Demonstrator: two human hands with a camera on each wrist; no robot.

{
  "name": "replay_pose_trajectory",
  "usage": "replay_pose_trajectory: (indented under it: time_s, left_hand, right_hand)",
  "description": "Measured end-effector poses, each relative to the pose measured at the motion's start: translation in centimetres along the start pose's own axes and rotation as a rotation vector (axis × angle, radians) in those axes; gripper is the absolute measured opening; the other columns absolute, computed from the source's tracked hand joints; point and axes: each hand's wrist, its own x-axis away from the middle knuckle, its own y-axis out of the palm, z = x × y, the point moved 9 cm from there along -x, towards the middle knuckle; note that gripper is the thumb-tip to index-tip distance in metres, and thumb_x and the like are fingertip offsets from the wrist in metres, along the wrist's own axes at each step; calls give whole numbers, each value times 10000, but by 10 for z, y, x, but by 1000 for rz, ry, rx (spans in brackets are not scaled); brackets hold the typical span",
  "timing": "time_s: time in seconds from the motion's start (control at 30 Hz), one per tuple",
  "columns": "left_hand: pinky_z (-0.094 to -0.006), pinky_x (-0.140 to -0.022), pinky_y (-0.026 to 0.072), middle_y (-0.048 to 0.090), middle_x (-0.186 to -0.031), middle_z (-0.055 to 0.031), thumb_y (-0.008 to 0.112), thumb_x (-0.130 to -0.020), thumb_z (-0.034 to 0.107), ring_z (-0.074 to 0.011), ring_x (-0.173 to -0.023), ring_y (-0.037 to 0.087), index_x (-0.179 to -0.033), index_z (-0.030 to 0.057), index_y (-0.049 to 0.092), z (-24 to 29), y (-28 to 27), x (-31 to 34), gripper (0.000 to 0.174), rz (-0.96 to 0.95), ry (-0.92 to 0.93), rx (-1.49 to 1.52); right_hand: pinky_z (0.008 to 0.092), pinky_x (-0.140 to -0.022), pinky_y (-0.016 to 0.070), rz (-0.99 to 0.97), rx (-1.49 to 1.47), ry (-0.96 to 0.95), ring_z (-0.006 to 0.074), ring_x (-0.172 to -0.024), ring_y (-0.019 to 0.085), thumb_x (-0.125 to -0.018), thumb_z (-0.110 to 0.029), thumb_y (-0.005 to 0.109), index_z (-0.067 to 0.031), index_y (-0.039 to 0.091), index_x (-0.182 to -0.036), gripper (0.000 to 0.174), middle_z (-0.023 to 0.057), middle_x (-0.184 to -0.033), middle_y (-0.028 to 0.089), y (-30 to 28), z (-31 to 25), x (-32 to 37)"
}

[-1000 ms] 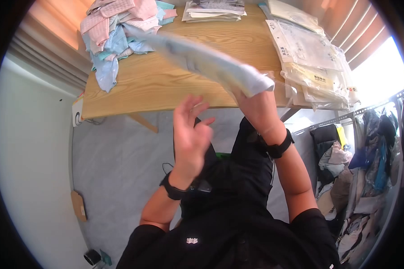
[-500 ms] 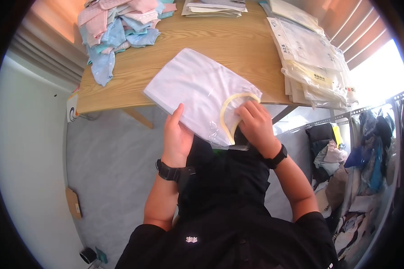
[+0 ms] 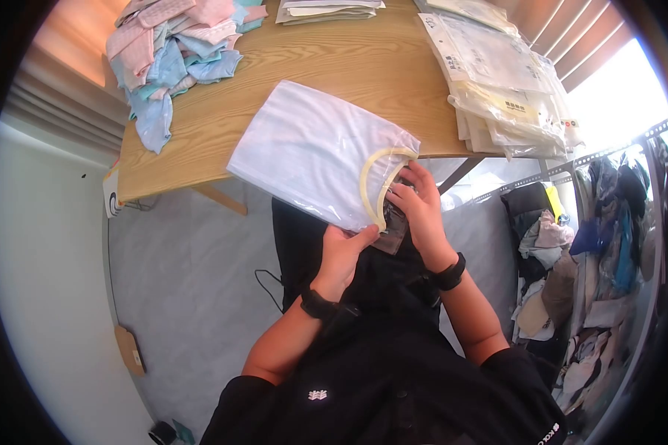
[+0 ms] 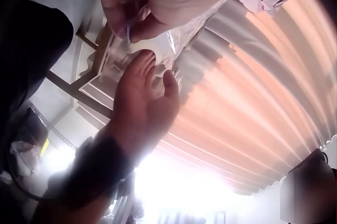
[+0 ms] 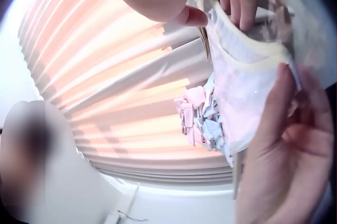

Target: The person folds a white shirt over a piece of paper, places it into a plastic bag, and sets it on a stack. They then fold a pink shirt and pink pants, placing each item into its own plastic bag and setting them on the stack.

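Just now L hand had shifted along bagged white shirt to neck corner, pinching clear bag there; R hand at collar, grip unclear. Shirt held o/ near edge of tabletop; work thus centred on neck end.

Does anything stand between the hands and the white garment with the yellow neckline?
No solid obstacle shows. The left hand grips the white garment near one end of its yellow neckline; the right hand is at the neckline. Clear plastic film extends past it; whether any lies between hand and fabric, I can't tell.
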Motion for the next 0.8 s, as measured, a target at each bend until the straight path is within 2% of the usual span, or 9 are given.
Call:
replay_pose_trajectory:
  time_s: [0.07, 0.17, 0.27, 0.47, 0.57, 0.6, 0.7, 0.8]
  left_hand:
    - [-319, -919, 521, 631, -1224, -86, 671, -874, -69, -169, -1072, 632, -1307, -4, 528, 2, -1, -2, 461, 2, 87, -12]
    - [-301, -926, 500, 637, -1196, -80, 664, -846, -103, -165, -1046, 635, -1290, -19, 535, 10, -1, 0, 470, 24, 185, -76]
    - [-296, -931, 487, 646, -1167, -76, 651, -830, -120, -159, -1036, 633, -1257, -34, 555, 14, -7, 0, 446, 62, 211, -138]
    - [-289, -917, 480, 650, -1151, -70, 642, -850, -102, -133, -1037, 620, -1207, -49, 584, 17, -23, 1, 365, 190, 290, -179]
    - [-282, -905, 480, 654, -1132, -66, 636, -889, -66, -126, -1031, 616, -1188, -53, 593, 26, -24, 7, 303, 238, 361, -201]
    - [-279, -901, 480, 656, -1121, -64, 633, -903, -52, -124, -1029, 615, -1181, -55, 597, 28, -23, 8, 280, 252, 397, -199]
    - [-274, -906, 477, 624, -1189, -82, 602, -943, -26, -133, -1068, 601, -1252, -60, 532, 28, -26, 7, 319, 194, 446, -297]
    - [-312, -952, 493, 563, -1287, -114, 554, -958, -40, -157, -1136, 582, -1354, -46, 404, 38, -18, 13, 423, 157, 592, -243]
  right_hand:
    - [356, -974, 509, 11, -188, 106, 219, -1152, 581, -936, -32, 529, 69, 344, -1447, 553, 164, -1327, 518, 1, 1, -1]
    - [363, -986, 494, -70, -408, 251, 232, -1187, 570, -960, -50, 499, 83, 429, -1372, 439, 158, -1272, 563, 11, 2, -2]
    - [374, -986, 500, -116, -484, 323, 254, -1179, 580, -965, -36, 477, 91, 451, -1349, 405, 158, -1293, 562, 15, 10, -4]
    - [382, -965, 509, -133, -180, 300, 241, -1180, 576, -952, -61, 529, 50, 461, -1352, 421, 137, -1287, 561, 18, 7, 9]
    - [386, -961, 509, 134, -78, 265, 233, -1180, 576, -920, -46, 573, 41, 425, -1382, 494, 140, -1333, 525, -6, 18, 25]
    - [391, -1002, 481, 74, -184, 256, 248, -1221, 551, -886, -12, 591, 46, 364, -1431, 593, 162, -1403, 472, 1, 14, 29]
    - [415, -1074, 430, -124, -281, 241, 281, -1304, 495, -924, -31, 521, 56, 333, -1451, 566, 188, -1450, 437, 32, -17, 40]
    - [420, -1117, 385, -169, -373, 369, 309, -1359, 443, -929, -34, 509, 88, 276, -1469, 601, 217, -1491, 397, 41, -13, 40]
